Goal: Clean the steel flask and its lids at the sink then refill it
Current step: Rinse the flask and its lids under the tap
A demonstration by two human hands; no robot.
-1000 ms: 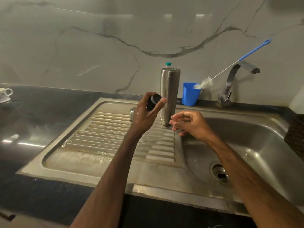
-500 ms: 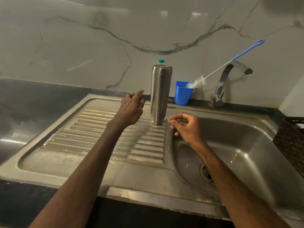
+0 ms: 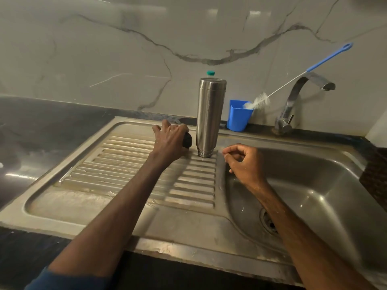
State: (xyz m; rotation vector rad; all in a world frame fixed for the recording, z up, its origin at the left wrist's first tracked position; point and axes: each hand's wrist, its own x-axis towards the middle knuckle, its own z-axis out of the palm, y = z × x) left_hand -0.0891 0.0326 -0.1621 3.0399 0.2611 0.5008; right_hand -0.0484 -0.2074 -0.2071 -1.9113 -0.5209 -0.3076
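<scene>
The steel flask (image 3: 210,116) stands upright at the centre of the frame, on the far right corner of the ribbed drainboard (image 3: 125,164), close to the edge of the sink basin (image 3: 324,185). The left hand (image 3: 170,139) reaches in from the lower left and sits low over the drainboard just left of the flask's base. It holds a black lid (image 3: 187,139) at its thumb side while its outer fingers splay toward the back rim. The lid lies between hand and flask, just beside the flask's lower wall; whether they touch I cannot tell.

The right hand (image 3: 245,162) is to the right of the flask, above the basin's near-left edge. It is apart from the flask, its fingers loosely curled with thumb and forefinger close together, and nothing is visible in it.

Behind the flask, a green cap (image 3: 210,73) peeks over its top. To its right on the dark counter (image 3: 41,126) stands a blue cup (image 3: 238,118) holding a bottle brush (image 3: 293,80), whose blue handle slants to the upper right past the tap (image 3: 301,95). A dark basket (image 3: 374,174) shows at the right edge.
</scene>
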